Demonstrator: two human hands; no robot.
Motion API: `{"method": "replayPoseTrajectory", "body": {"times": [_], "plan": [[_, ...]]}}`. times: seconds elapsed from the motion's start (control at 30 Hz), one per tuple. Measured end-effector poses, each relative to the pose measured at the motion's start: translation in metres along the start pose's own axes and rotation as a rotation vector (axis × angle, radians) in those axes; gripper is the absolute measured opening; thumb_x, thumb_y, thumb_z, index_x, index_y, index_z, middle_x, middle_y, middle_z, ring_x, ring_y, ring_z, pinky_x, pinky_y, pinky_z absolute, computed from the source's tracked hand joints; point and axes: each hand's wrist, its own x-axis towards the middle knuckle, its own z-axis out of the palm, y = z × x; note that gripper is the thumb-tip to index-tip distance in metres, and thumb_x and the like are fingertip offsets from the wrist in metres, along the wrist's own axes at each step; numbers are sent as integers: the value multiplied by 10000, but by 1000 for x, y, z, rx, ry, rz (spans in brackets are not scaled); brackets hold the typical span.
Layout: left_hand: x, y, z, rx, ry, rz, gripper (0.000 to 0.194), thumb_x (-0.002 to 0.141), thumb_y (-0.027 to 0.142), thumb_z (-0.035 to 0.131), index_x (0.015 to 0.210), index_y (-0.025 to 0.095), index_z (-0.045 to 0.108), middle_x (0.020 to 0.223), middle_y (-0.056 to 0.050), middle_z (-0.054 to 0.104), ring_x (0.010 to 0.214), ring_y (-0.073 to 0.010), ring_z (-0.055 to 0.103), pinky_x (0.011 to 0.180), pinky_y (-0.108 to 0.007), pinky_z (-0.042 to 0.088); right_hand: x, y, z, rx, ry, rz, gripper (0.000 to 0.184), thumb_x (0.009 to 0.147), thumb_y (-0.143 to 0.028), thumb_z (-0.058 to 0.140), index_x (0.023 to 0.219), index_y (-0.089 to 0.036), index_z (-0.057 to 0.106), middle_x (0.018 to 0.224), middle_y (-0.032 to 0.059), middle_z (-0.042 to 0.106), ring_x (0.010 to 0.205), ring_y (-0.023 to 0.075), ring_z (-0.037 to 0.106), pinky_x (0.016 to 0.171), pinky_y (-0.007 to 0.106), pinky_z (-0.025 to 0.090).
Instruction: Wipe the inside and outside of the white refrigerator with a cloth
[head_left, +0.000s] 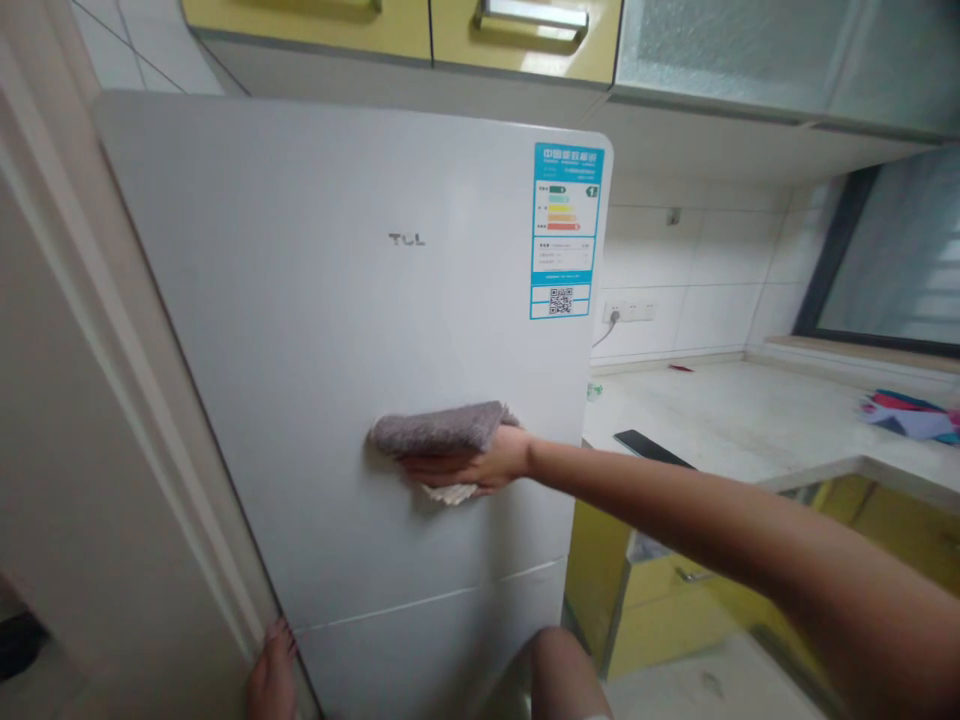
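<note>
My right hand (495,462) reaches in from the right and holds a grey-brown fluffy cloth (435,430) against the white refrigerator door (322,330). The cloth is folded over the back of the fingers, and its pale, frayed edge hangs out below them. My fingers point left and are partly covered by the cloth. The contact is on the upper door, below the TCL logo (406,240) and above the seam to the lower door. My left hand does not show.
A blue energy label (564,230) is stuck at the door's upper right. Yellow cabinets (525,40) hang above. Right stands a white counter (750,410) with a dark flat object (652,448) and colourful cloth-like items (911,415). A door frame (127,330) borders the left. A knee (566,675) and apparently a bare foot (274,675) show below.
</note>
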Motion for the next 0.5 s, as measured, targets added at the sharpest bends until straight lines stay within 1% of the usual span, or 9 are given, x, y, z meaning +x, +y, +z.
{"method": "replayPoseTrajectory", "body": {"times": [0.07,0.13,0.2,0.27,0.37,0.4,0.43,0.47,0.5], "plan": [[0,-2,0,0,-18,-34,550,703,714,571,969,247,694,914,-95,766,1142,-428,773,1117,-641,575,-36,37,-35,-28,10,41,645,1091,-425,598,1640,-86,593,1766,184,468,1680,288,423,1387,372,384],[1,-5,0,10,-15,-50,546,690,728,574,949,260,684,901,-90,761,1177,-441,761,1131,-639,563,-68,74,-70,-90,29,176,721,1092,-480,583,1711,-121,496,1789,175,436,1692,300,397,1400,440,366],[2,-8,1,24,3,-58,547,687,737,559,938,265,675,898,-89,758,1205,-450,749,1142,-635,555,-93,109,-103,-172,77,399,808,1087,-556,546,1780,-173,382,1826,153,375,1702,335,371,1407,534,332],[2,-11,1,34,13,-67,570,693,750,544,949,259,677,917,-98,762,1243,-462,731,1165,-637,534,-107,140,-132,-277,143,652,890,1047,-597,565,1802,-181,340,1848,164,320,1704,389,350,1396,618,299],[2,-17,0,69,3,-44,626,731,781,528,992,238,699,960,-121,775,1278,-482,708,1190,-653,503,-100,177,-163,-417,251,961,968,941,-499,662,1777,-102,380,1833,227,311,1697,423,340,1374,638,285],[2,-19,0,89,3,-23,637,751,791,521,1004,236,706,968,-125,780,1269,-481,711,1184,-653,505,-89,186,-171,-444,293,1042,933,913,-455,657,1734,-64,448,1817,237,334,1690,419,351,1369,617,285],[1,-21,0,112,11,9,643,773,797,512,1012,234,713,967,-127,784,1244,-477,721,1167,-651,518,-75,195,-177,-458,334,1118,837,903,-428,615,1633,-20,575,1792,235,378,1672,416,378,1360,589,285],[1,-23,0,134,28,50,645,795,799,504,1014,233,720,959,-129,788,1205,-471,737,1138,-647,538,-59,203,-182,-460,365,1186,712,906,-421,541,1427,24,733,1755,225,437,1637,415,423,1345,564,286],[0,-25,1,150,51,94,644,816,797,499,1017,231,729,955,-130,792,1163,-463,753,1106,-638,561,-42,211,-186,-452,386,1244,636,907,-424,443,1091,46,831,1719,212,477,1585,416,480,1327,544,292]]}}
